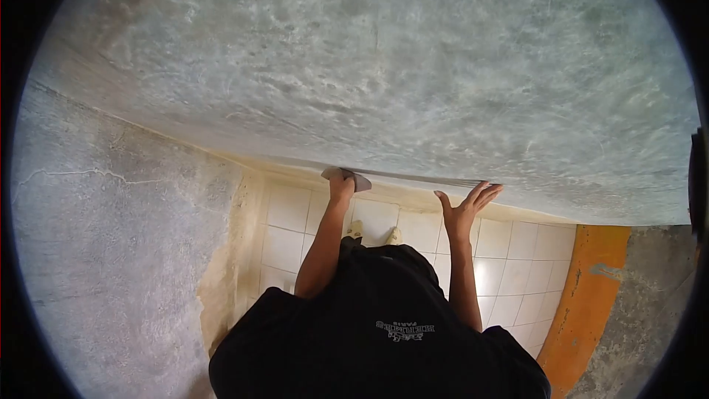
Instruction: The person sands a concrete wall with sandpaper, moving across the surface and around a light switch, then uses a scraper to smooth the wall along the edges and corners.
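My left hand (341, 187) is closed on a grey-brown piece of sandpaper (362, 182), held against the lower part of the grey wall (384, 74). The sheet's ends stick out on both sides of my fist. To the right, my right hand (463, 214) is open with the fingers spread. Its fingertips reach the same wall, and it holds nothing.
A second grey wall (118, 214) with a thin crack meets the first at a corner on the left. White floor tiles (509, 240) lie below, and my feet (394, 236) stand on them. An orange painted strip (591, 295) runs along the right.
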Tool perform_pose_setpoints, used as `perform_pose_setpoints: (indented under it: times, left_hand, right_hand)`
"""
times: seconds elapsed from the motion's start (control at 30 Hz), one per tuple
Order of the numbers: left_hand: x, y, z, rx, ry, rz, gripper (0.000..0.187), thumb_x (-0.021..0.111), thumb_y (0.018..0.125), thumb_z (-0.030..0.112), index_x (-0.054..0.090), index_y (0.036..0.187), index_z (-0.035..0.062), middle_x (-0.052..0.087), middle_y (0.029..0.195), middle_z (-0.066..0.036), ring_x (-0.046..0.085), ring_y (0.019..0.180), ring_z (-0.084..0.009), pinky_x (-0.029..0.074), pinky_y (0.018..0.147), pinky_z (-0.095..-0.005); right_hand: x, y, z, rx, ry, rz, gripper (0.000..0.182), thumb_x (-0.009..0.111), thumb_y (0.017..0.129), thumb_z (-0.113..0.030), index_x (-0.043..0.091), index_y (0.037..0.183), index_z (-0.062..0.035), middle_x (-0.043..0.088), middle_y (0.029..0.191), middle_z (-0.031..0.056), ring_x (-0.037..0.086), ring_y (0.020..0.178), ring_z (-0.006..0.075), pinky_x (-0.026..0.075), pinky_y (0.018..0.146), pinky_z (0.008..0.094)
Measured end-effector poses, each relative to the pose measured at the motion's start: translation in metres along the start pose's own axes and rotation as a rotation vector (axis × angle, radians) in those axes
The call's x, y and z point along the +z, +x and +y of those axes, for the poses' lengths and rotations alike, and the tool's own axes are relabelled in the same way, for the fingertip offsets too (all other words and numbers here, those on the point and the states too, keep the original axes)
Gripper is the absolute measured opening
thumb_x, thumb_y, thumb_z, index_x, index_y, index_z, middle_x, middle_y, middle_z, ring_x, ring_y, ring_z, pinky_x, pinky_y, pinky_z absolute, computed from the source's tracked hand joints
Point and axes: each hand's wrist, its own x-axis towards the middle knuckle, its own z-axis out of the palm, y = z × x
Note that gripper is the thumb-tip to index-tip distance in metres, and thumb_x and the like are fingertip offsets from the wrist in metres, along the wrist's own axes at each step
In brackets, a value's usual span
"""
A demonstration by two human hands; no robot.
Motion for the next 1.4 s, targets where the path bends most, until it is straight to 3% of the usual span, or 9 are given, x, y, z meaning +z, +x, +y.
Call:
perform_pose_setpoints:
  times: [0.2, 0.33, 0.43, 0.63, 0.93, 1.1, 1.17, 1.3, 1.4]
  left_hand:
    - [-0.009, 0.0, 0.023, -0.089, -0.045, -0.144, 0.024, 0.053, 0.078, 0.002, 0.059, 0.1, -0.0058, 0.064, 0.094, -0.013, 0.06, 0.088, -0.0232, 0.046, 0.078, -0.036]
    - [-0.005, 0.005, 0.002, -0.049, -0.028, 0.011, 0.031, 0.054, 0.078, 0.003, 0.056, 0.108, -0.0079, 0.062, 0.101, -0.017, 0.06, 0.095, -0.0254, 0.046, 0.083, -0.0367]
    - [-0.01, 0.009, 0.001, -0.081, 0.007, -0.145, 0.034, 0.053, 0.079, 0.003, 0.055, 0.11, -0.0084, 0.06, 0.105, -0.019, 0.058, 0.101, -0.0275, 0.045, 0.087, -0.0377]
    - [0.007, 0.021, -0.044, 0.02, 0.025, -0.032, 0.031, 0.054, 0.081, 0.003, 0.056, 0.11, -0.0085, 0.061, 0.104, -0.018, 0.059, 0.099, -0.0264, 0.045, 0.087, -0.0359]
    - [0.038, 0.016, -0.048, -0.126, -0.102, -0.084, 0.024, 0.059, 0.086, 0.009, 0.061, 0.106, -0.0055, 0.063, 0.101, -0.012, 0.058, 0.09, -0.0218, 0.045, 0.079, -0.0366]
    - [0.046, 0.037, -0.094, -0.296, -0.136, -0.285, 0.02, 0.057, 0.086, 0.007, 0.062, 0.102, -0.0038, 0.061, 0.091, -0.01, 0.055, 0.082, -0.0206, 0.043, 0.071, -0.0371]
    - [0.048, 0.021, -0.058, -0.357, -0.115, -0.302, 0.014, 0.057, 0.088, 0.007, 0.061, 0.099, -0.0023, 0.059, 0.092, -0.009, 0.054, 0.081, -0.0188, 0.043, 0.071, -0.0365]
    - [0.066, 0.031, -0.109, -0.193, -0.389, -0.4, 0.025, 0.063, 0.089, 0.014, 0.061, 0.105, -0.0045, 0.064, 0.097, -0.014, 0.059, 0.087, -0.0227, 0.046, 0.072, -0.0363]
    - [0.085, 0.034, -0.116, -0.295, -0.363, -0.357, 0.023, 0.063, 0.089, 0.014, 0.062, 0.104, -0.0034, 0.063, 0.096, -0.013, 0.057, 0.083, -0.0209, 0.046, 0.07, -0.0352]
  right_hand:
    - [0.004, -0.003, 0.014, -0.055, -0.025, -0.031, 0.126, 0.079, 0.078, -0.043, -0.017, 0.151, -0.009, -0.03, 0.148, 0.0334, -0.023, 0.138, 0.053, 0.004, 0.11, 0.0672]
    - [0.004, 0.0, 0.009, -0.037, -0.022, -0.019, 0.124, 0.078, 0.079, -0.044, -0.015, 0.151, -0.0078, -0.028, 0.147, 0.0359, -0.023, 0.137, 0.0552, 0.002, 0.109, 0.0684]
    - [0.006, -0.001, 0.016, -0.071, -0.048, 0.013, 0.121, 0.076, 0.08, -0.045, -0.013, 0.152, -0.0088, -0.025, 0.148, 0.0377, -0.02, 0.137, 0.0573, 0.001, 0.108, 0.0699]
    - [0.006, 0.001, 0.012, -0.065, -0.021, 0.012, 0.12, 0.076, 0.08, -0.045, -0.014, 0.152, -0.0087, -0.025, 0.148, 0.0381, -0.021, 0.136, 0.0579, 0.0, 0.108, 0.0701]
    - [0.007, 0.001, 0.012, -0.069, -0.01, -0.011, 0.121, 0.075, 0.082, -0.044, -0.016, 0.151, -0.0057, -0.028, 0.146, 0.0376, -0.023, 0.135, 0.0589, 0.001, 0.107, 0.071]
    - [0.004, 0.0, 0.002, -0.041, 0.06, -0.016, 0.12, 0.076, 0.082, -0.043, -0.015, 0.151, -0.0054, -0.029, 0.147, 0.0364, -0.024, 0.135, 0.0583, 0.002, 0.107, 0.0713]
    - [0.004, -0.001, 0.004, -0.039, 0.052, -0.01, 0.119, 0.076, 0.081, -0.041, -0.013, 0.151, -0.0053, -0.027, 0.148, 0.036, -0.022, 0.136, 0.0577, 0.003, 0.108, 0.0705]
    - [-0.001, -0.003, -0.002, -0.015, 0.043, 0.004, 0.117, 0.079, 0.08, -0.034, -0.009, 0.152, -0.0051, -0.022, 0.151, 0.0351, -0.015, 0.139, 0.0556, 0.009, 0.11, 0.0663]
    - [-0.008, -0.001, -0.01, 0.0, 0.202, 0.067, 0.116, 0.081, 0.079, -0.028, -0.006, 0.153, -0.0052, -0.019, 0.152, 0.0334, -0.011, 0.141, 0.0542, 0.014, 0.112, 0.0628]
